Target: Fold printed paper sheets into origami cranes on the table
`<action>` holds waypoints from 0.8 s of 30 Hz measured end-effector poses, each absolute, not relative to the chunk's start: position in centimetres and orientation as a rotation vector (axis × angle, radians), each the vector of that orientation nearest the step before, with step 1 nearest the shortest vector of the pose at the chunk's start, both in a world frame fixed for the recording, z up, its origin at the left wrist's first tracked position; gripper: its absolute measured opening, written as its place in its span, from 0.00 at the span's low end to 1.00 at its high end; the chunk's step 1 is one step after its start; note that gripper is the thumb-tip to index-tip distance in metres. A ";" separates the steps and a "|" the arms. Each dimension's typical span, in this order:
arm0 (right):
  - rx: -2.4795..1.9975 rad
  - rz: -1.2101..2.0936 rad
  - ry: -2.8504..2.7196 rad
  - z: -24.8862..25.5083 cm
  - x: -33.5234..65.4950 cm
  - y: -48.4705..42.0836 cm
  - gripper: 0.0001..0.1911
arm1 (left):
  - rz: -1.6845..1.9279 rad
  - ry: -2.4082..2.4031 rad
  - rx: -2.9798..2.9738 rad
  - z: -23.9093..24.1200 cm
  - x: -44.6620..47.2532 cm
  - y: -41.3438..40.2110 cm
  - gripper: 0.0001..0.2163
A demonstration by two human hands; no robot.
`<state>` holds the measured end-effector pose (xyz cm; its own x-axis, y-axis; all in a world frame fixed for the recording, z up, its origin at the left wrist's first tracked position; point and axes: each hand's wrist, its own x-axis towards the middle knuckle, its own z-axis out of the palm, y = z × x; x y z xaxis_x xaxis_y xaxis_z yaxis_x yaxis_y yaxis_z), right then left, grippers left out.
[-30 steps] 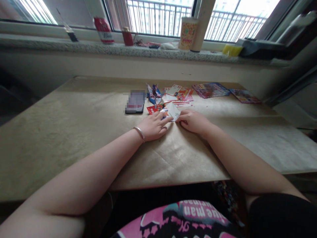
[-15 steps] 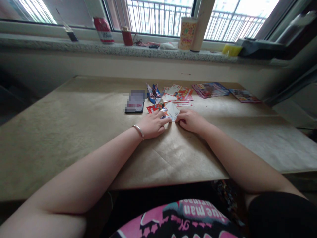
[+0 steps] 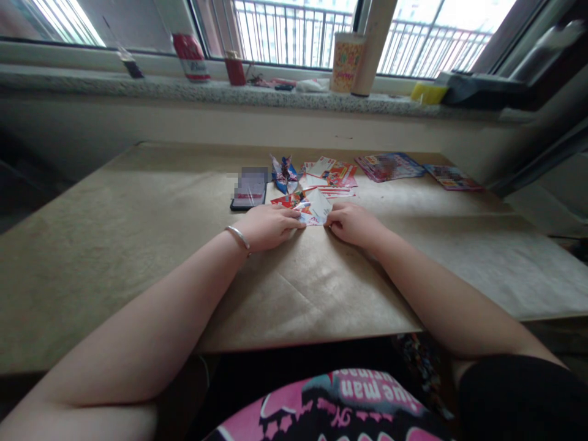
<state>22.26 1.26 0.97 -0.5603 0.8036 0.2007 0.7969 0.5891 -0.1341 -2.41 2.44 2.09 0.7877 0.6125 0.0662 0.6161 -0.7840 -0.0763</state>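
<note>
A small folded piece of printed paper (image 3: 315, 209), white with red and blue marks, lies on the brown paper-covered table (image 3: 138, 245). My left hand (image 3: 266, 225), with a silver bracelet on the wrist, pinches its left edge with curled fingers. At the paper's right edge my right hand (image 3: 356, 224) is closed and pinching too. Just behind the paper lie a folded blue paper figure (image 3: 285, 172) and a pile of red and white paper scraps (image 3: 333, 174).
A dark phone (image 3: 249, 188) lies left of the scraps. Two colourful booklets (image 3: 390, 166) sit at the back right. The window sill (image 3: 184, 90) holds a red can, a red cup, a patterned paper cup (image 3: 346, 61) and a yellow sponge.
My left hand has slid left along the folded paper, and more of the paper now shows between the hands. The right hand has barely moved.
</note>
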 end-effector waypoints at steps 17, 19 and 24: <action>-1.290 0.055 -2.535 0.3 22.6 1.6 0.14 | 0.101 -1.250 -2.832 3.2 -4.6 2.8 0.17; -1.280 0.070 -2.528 0.2 22.6 1.6 0.14 | 0.070 -1.237 -2.850 3.3 -4.5 2.7 0.16; -1.238 0.083 -2.510 0.0 22.6 1.4 0.13 | -0.123 -1.232 -2.772 2.9 -3.5 2.2 0.14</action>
<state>22.61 1.45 -0.01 -0.5625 0.7798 0.2746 0.7599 0.6185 -0.1999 -3.53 2.19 2.90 0.6683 0.7347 0.1167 0.7433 -0.6659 -0.0640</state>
